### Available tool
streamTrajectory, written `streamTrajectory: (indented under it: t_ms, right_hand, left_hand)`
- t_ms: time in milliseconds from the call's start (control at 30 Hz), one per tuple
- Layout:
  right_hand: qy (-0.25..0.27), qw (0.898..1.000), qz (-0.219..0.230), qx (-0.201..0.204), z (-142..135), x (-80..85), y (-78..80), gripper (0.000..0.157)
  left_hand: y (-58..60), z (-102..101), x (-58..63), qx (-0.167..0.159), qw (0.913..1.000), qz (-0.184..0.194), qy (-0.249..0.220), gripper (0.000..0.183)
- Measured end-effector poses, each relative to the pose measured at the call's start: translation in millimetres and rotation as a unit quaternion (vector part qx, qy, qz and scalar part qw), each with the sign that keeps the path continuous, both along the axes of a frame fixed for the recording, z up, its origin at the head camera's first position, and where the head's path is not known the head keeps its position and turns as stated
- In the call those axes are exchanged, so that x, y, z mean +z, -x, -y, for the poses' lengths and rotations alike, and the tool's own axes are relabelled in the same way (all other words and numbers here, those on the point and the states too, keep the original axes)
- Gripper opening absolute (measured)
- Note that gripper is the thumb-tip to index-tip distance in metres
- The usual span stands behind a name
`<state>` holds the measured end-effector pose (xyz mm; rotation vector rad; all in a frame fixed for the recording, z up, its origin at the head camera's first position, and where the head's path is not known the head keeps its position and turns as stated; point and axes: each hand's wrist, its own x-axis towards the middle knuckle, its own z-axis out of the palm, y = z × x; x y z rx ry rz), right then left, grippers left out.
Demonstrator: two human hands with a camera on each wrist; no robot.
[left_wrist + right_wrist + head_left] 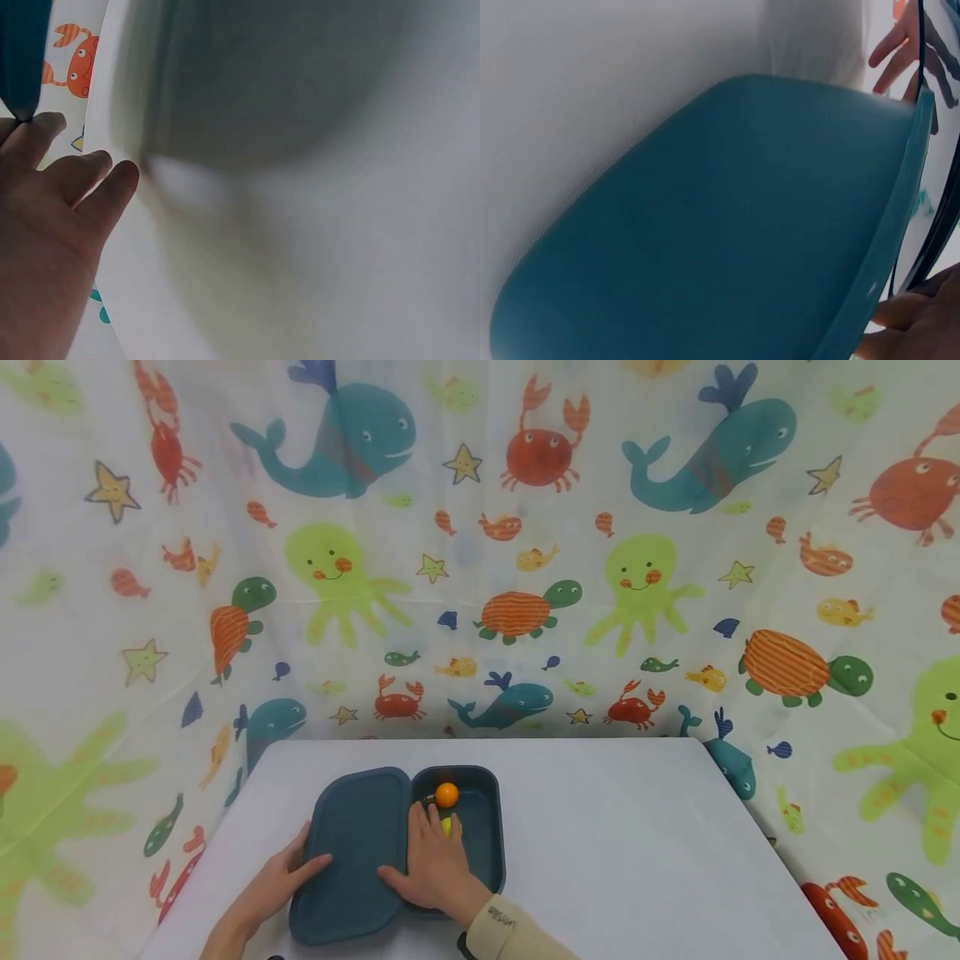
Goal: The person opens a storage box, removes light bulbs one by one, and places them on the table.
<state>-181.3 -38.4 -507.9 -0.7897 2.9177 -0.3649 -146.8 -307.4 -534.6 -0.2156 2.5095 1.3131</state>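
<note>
A blue-green lid (360, 852) leans at the left side of a matching rectangular box (487, 827). My left hand (273, 885) grips the lid's left edge, thumb over its upper face; the left wrist view shows fingers beneath the lid's edge (22, 60). Over the box's left part lies my right hand (438, 864), fingers extended into it and thumb out over the lid's right edge. Inside the box are an orange ball (447, 795), a small dark item beside it, and a yellow object (447, 826) partly hidden by my right fingers. The box's outer wall (705, 225) fills the right wrist view.
Lid and box are on a white table (637, 843), near its left side. Behind and around it hangs a curtain (465, 552) printed with sea animals. A dark band shows at the right sleeve (517, 931).
</note>
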Motion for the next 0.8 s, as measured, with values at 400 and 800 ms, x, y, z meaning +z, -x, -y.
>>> streamTrajectory:
  t_ms: [400, 800]
  right_hand:
    - [-0.007, 1.0, -0.012, 0.027, 21.8, -7.3, -9.1, 0.099]
    - [-0.027, 0.999, 0.013, 0.019, 43.7, -8.3, -18.3, 0.101]
  left_hand:
    - [-13.3, 19.4, -5.6, 0.017, 0.9997, 0.012, 0.014, 0.102]
    - [-23.6, 33.7, -8.4, 0.029, 0.9988, 0.021, 0.032, 0.103]
